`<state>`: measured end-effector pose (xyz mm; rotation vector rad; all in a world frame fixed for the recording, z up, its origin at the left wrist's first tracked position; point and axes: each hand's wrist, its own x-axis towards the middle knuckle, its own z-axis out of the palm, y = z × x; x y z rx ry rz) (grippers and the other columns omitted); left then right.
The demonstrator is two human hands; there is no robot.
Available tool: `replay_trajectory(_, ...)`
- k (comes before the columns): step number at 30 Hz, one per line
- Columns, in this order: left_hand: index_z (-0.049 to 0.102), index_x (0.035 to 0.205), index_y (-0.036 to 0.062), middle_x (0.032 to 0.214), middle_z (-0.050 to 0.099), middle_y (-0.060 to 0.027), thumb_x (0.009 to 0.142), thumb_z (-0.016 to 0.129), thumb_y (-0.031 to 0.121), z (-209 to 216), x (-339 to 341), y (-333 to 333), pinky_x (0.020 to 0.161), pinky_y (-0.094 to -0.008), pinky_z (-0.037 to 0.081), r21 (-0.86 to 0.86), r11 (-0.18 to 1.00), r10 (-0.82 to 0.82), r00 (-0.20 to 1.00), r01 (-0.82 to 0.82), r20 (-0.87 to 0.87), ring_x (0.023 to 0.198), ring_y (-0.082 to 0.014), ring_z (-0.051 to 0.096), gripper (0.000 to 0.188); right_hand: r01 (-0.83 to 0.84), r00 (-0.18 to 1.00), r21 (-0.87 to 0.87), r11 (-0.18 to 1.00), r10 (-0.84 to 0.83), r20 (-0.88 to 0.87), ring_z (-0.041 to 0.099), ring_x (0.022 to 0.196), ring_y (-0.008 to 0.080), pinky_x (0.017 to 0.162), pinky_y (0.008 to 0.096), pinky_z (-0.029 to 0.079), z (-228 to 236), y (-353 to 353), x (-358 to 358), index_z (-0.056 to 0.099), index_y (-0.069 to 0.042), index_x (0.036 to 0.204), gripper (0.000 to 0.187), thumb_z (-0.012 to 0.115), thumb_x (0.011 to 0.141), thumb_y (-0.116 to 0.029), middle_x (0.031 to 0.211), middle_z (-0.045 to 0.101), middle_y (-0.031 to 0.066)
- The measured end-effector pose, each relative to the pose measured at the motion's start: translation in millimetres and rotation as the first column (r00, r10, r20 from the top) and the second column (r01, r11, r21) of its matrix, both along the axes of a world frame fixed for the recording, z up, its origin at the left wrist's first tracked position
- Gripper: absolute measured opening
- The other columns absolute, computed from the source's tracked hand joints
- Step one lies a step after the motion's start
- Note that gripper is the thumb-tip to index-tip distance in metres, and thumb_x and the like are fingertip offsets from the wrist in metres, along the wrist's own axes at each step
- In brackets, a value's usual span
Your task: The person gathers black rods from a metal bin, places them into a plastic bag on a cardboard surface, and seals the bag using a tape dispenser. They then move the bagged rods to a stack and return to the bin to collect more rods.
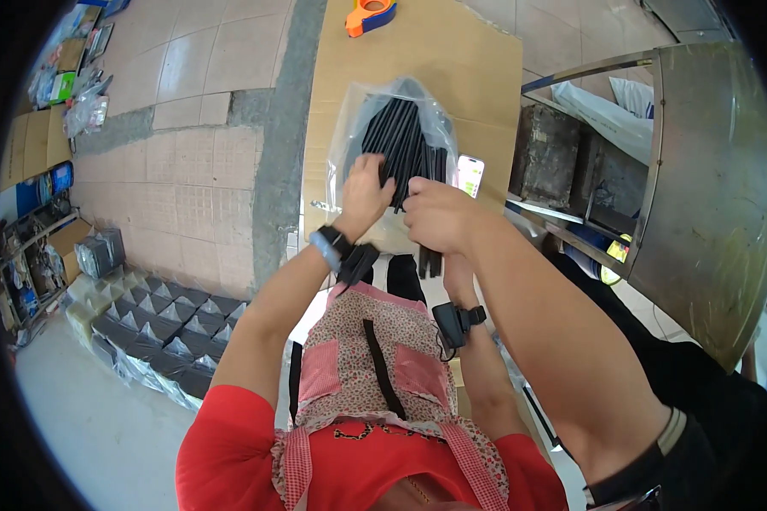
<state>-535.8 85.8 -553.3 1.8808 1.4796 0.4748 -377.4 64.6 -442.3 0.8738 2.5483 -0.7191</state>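
Observation:
A clear plastic bag [354, 128] full of long black sticks [400, 136] lies on a cardboard sheet [486, 77]. My left hand [362, 194], with a blue band and a black device at the wrist, grips the sticks at the bag's open end. My right forearm, with a black wrist device [458, 319], reaches up to the sticks' lower ends [429, 260]. My right hand [457, 274] is mostly hidden under another person's hand [439, 217]. That hand comes in on a bare arm from the lower right and also holds the bundle.
An orange tape dispenser [371, 15] sits at the cardboard's far edge and a phone [470, 175] lies right of the bag. A worn metal table [707, 196] stands at right. Wrapped dark packs [162, 332] are stacked on the floor at left, with cluttered shelves [34, 264] beyond.

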Motion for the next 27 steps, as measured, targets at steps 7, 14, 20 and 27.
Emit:
replay_trajectory(7,0.051,0.106,-0.0002,0.108,0.053,-0.0187,0.069,0.066,0.010,76,-53,-25,0.081,-0.0380,0.044,0.400,0.916,0.016,1.000,-0.020,0.013,0.095,-0.0326,0.053,0.042,0.838,0.523,-0.349,0.420,-0.801,0.291,0.055,0.104,0.0246,0.089,0.0347,0.040,-11,10,-51,0.058,-0.008,0.101,0.028,0.051,0.074,-0.009,0.097,0.064,0.0072)
replay_trajectory(14,0.056,0.095,-0.0009,0.088,0.059,-0.0139,0.076,0.067,0.025,43,-78,-46,0.066,-0.0316,0.047,-0.331,0.882,0.340,0.939,-0.335,-0.043,0.076,-0.0202,0.059,0.034,0.103,0.917,-0.011,0.995,-0.090,0.390,0.045,0.115,0.0214,0.099,0.0360,0.027,-36,52,-45,0.055,-0.011,0.113,0.032,0.044,0.083,-0.017,0.116,0.056,0.0058)
replay_trajectory(20,0.059,0.073,0.0025,0.055,0.053,-0.0007,0.086,0.057,0.030,21,-67,-60,0.052,-0.0232,0.041,-0.572,0.789,0.465,0.827,-0.224,0.317,0.053,-0.0093,0.052,0.030,-0.189,0.958,0.550,0.813,0.030,0.284,0.036,0.120,0.0207,0.105,0.0364,0.020,-120,72,-18,0.053,-0.017,0.115,0.031,0.040,0.088,-0.024,0.124,0.049,0.0014)
replay_trajectory(27,0.054,0.060,0.0039,0.053,0.050,0.0016,0.088,0.055,0.026,58,-87,-59,0.048,-0.0218,0.037,-0.517,0.758,0.614,0.704,-0.398,0.358,0.050,-0.0056,0.045,0.035,-0.214,0.943,0.300,0.930,0.117,0.312,0.028,0.125,0.0224,0.108,0.0380,0.017,-125,74,-44,0.044,-0.017,0.123,0.079,0.078,0.055,-0.037,0.129,0.038,0.0025)
